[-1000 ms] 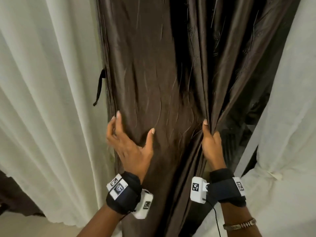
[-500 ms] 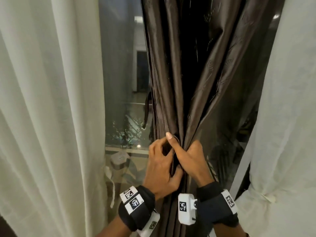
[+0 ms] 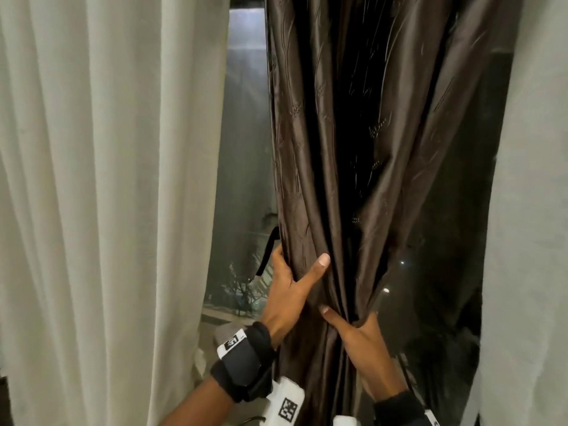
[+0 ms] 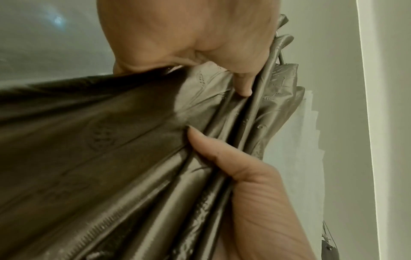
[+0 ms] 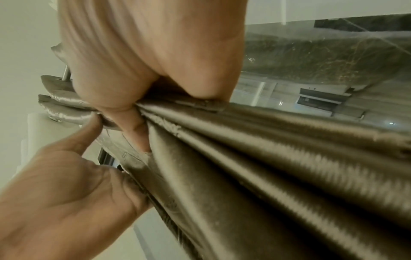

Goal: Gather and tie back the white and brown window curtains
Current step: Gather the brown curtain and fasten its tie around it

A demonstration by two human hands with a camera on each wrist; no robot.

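The brown curtain (image 3: pixel 353 149) hangs gathered into folds in the middle of the head view. My left hand (image 3: pixel 295 278) grips the bundle's left edge, its thumb lying across the front. Just below it my right hand (image 3: pixel 353 327) holds the bunched folds from the right. A dark tie strap (image 3: pixel 266 256) dangles at the curtain's left edge, beside my left fingers. In the left wrist view my left hand (image 4: pixel 217 110) has thumb and fingers clamped on the brown curtain (image 4: pixel 111 158). The right wrist view shows my right hand (image 5: pixel 120 133) squeezing the pleats of the brown curtain (image 5: pixel 266 158).
A white curtain (image 3: pixel 107 179) hangs loose on the left. Another white curtain (image 3: pixel 528 210) covers the right edge. Between the left white curtain and the brown one, bare window glass (image 3: pixel 242 149) shows a dark outdoor scene. More glass is visible right of the brown bundle.
The spread brown curtain has been drawn right into a tight bundle, uncovering glass on the left. My hands came together on it; now the left sits higher than the right.
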